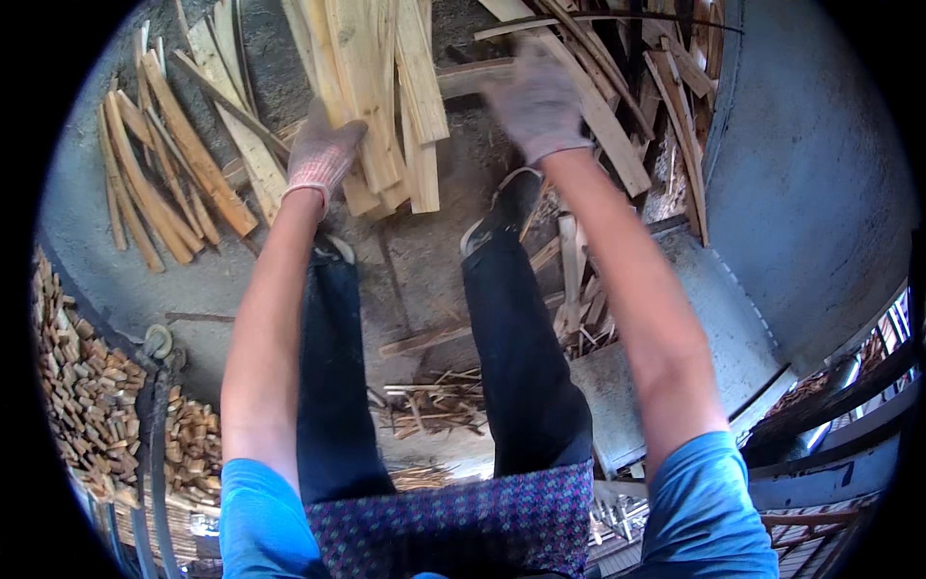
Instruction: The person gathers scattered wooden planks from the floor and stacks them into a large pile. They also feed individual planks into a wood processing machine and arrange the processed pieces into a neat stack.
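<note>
My left hand (326, 150), in a pale knitted glove, is at the left edge of a stack of pale wooden planks (365, 92). Its thumb lies over the wood and the hand is closed on that edge; the other fingers are partly hidden. To the right of the stack, my right hand (543, 104), gloved too, is blurred by motion. Its thumb stands apart from the fingers, and I see nothing held in it. Beneath that hand a wooden strip (463, 79) lies crosswise, with longer boards (610, 135) slanting past on its right.
Bark-edged slats (188, 145) lie in a loose pile at the left. A grey metal panel (820, 164) rises at the right. Cut wood pieces (92, 400) are heaped at the lower left. Offcuts (434, 405) lie between and beside my legs.
</note>
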